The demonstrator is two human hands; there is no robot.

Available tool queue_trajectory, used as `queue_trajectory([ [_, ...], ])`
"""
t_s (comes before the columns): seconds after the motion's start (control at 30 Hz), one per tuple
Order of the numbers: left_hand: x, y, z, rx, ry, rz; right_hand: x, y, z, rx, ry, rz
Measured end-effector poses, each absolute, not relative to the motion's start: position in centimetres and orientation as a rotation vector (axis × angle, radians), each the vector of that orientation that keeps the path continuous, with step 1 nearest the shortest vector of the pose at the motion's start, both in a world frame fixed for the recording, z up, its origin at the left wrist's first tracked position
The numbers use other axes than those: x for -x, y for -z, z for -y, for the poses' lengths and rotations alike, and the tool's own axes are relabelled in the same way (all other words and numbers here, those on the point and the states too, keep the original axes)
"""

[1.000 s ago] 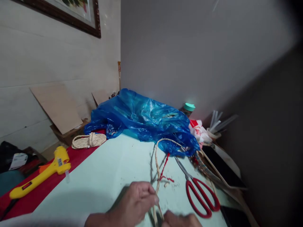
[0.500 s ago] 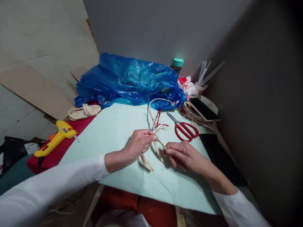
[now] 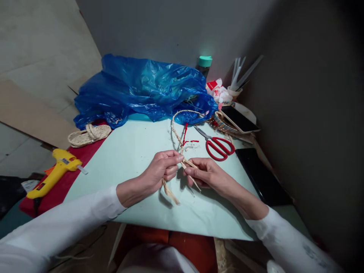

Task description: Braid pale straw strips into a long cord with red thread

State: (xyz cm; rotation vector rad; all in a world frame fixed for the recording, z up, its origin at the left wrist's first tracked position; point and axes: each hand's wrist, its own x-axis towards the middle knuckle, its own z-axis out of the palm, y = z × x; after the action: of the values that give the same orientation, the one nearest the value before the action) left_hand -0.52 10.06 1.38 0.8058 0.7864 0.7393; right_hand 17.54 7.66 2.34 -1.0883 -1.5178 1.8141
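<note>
Braid in pinch: L grip, R grip

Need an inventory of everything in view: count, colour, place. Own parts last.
Straw braid: 1, tan, from hands to bag
Red string: count unclear, red, by braid
Scissors: 1, red-handled, right of braid
Plastic bag: 1, blue, back
Coiled braid: 1, tan, left
Glue gun: 1, yellow, far left
Jar: 1, green lid, behind bag
Cup: 1, whitish, back right
Sticks: several, translucent, in cup
Crumpled wrapper: 1, white and red, left of cup
Tablet-like device: 1, dark screen, right
Flat slab: 1, black, near right
Sheet: 1, pale green, under work
Panel: 1, tan, left
Sleeves: 2, white, both sides
Left hand, right hand: 2, bare, centre
</note>
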Motion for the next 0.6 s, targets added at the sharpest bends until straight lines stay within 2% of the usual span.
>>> queue_trajectory([
  [0.33,0.43,-1.37,-9.79,-0.827,-0.715,-0.774,-18.19,-2.25,-7.24,0.964,-1.988,1.357],
  [0.5,0.36,-0.99,-9.51,-0.941,-0.761,-0.863,-17.82,-2.77,-7.01,1.181,-1.626,1.784],
  [0.6,0.22,-1.16,-9.54,-1.033,-0.776,-0.922,-17.62,-2.97,-7.48,1.279,-1.486,1.81],
])
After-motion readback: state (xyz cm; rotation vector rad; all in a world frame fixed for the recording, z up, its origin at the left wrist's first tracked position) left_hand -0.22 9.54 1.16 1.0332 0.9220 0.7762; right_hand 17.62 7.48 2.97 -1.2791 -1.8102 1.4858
